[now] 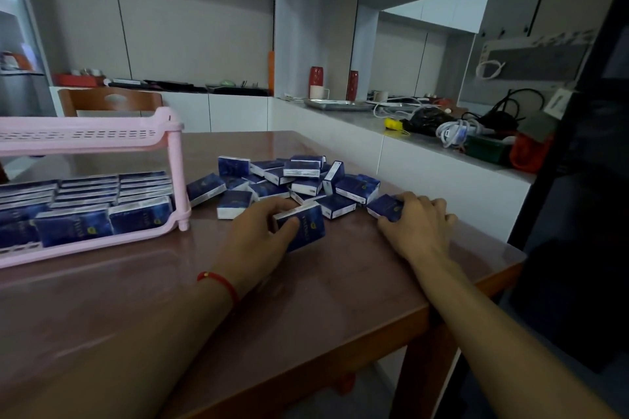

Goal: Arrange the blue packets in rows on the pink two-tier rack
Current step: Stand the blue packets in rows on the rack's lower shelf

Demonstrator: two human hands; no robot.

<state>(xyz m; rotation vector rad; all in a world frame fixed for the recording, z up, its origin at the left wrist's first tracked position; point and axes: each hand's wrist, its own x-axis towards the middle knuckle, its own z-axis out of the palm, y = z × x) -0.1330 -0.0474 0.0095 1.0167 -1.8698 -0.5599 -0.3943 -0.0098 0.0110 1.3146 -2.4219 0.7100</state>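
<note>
Two hands at the loose pile (pixel 299 180) on the table (pixel 340 282): left hand (pixel 262 231) grips one packet (pixel 303 224), right hand (pixel 418 224) curls round another (pixel 386 207). Pink rack (pixel 170 146) lower tier holds rows; top tier looks bare. Risk: carrying two at once may knock those rows askew.

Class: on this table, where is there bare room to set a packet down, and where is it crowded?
Free: the table near its front edge, between the pink rack and the forearms, and the rack's top tier. Crowded: the loose packet pile ahead of both hands, and the lower tier.
</note>
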